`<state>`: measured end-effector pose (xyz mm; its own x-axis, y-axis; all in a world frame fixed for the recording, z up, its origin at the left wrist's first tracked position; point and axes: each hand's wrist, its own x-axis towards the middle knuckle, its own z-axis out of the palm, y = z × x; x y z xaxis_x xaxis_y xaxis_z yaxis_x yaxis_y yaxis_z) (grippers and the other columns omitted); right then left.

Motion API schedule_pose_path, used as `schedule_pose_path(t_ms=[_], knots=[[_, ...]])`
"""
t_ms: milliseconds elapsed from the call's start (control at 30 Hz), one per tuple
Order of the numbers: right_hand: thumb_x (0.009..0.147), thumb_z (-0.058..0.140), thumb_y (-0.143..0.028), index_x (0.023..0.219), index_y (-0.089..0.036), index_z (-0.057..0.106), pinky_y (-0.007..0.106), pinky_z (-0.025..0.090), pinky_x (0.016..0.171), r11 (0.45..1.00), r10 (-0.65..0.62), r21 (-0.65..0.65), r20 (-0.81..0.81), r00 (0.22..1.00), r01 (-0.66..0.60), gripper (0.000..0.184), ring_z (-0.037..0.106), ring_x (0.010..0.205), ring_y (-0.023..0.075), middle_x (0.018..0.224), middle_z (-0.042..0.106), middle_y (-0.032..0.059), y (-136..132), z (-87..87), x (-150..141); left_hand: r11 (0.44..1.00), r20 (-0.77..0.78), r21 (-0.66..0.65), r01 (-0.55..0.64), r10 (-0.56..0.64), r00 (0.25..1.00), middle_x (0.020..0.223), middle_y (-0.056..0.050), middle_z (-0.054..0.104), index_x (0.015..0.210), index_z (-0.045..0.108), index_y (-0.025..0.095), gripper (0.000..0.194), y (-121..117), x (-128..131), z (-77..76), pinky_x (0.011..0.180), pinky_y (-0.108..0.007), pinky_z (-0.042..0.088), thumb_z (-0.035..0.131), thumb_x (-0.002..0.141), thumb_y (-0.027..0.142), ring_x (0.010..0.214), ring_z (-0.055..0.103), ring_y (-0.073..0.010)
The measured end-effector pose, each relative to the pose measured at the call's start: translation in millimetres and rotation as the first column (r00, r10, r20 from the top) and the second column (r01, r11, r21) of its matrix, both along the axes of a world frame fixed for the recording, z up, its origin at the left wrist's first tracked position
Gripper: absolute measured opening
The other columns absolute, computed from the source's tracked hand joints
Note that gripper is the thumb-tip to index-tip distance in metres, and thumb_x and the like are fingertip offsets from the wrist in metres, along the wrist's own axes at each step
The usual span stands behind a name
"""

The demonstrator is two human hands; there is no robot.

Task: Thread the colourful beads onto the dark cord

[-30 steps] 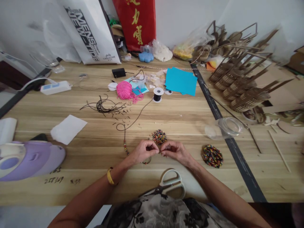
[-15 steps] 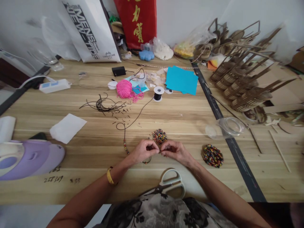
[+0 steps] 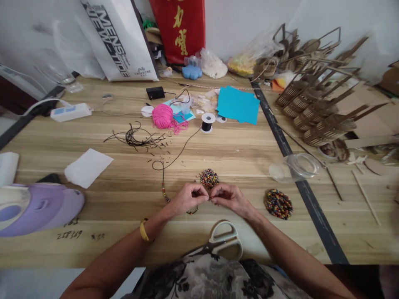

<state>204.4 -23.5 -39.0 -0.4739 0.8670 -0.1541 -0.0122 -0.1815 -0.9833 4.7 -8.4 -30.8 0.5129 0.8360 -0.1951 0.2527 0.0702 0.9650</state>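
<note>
My left hand [image 3: 187, 198] and my right hand [image 3: 229, 198] meet fingertip to fingertip low over the wooden table [image 3: 131, 199], both pinched shut. Between them runs a thin black cord [image 3: 174, 160] that leads up to a black spool [image 3: 207, 123]. A few coloured beads [image 3: 164, 193] sit strung on the cord left of my left hand. What my right fingers pinch is too small to name. A small pile of mixed beads [image 3: 209, 178] lies just beyond my fingers, and a larger bead pile [image 3: 278, 204] lies to the right.
White-handled scissors [image 3: 222, 243] lie at the near edge. Pink yarn [image 3: 163, 116], cut black cord scraps [image 3: 134, 138], blue paper [image 3: 238, 104], a clear lid [image 3: 301, 165], a white sheet [image 3: 87, 167], a purple device [image 3: 34, 205], a power strip [image 3: 71, 112] and wooden frames [image 3: 318, 104] surround them.
</note>
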Motion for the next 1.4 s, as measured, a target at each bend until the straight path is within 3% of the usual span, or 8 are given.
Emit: schedule_pose_path(t_ms=[1400], knots=[[0.075,0.072,-0.031,0.078,-0.015,0.059,0.022,0.037,0.054,1.0,0.004,0.015,-0.004,1.0,-0.004,0.02,0.047,0.059,0.009,0.069,0.055,-0.0007,0.5,1.6,0.1,1.0,-0.008,0.006,0.002,-0.002,1.0,0.066,-0.002,0.061,0.072,0.065,0.01,0.01,-0.1,-0.1,-2.4,0.059,-0.021,0.04,0.061,0.074,0.019,0.062,0.052,-0.0102]])
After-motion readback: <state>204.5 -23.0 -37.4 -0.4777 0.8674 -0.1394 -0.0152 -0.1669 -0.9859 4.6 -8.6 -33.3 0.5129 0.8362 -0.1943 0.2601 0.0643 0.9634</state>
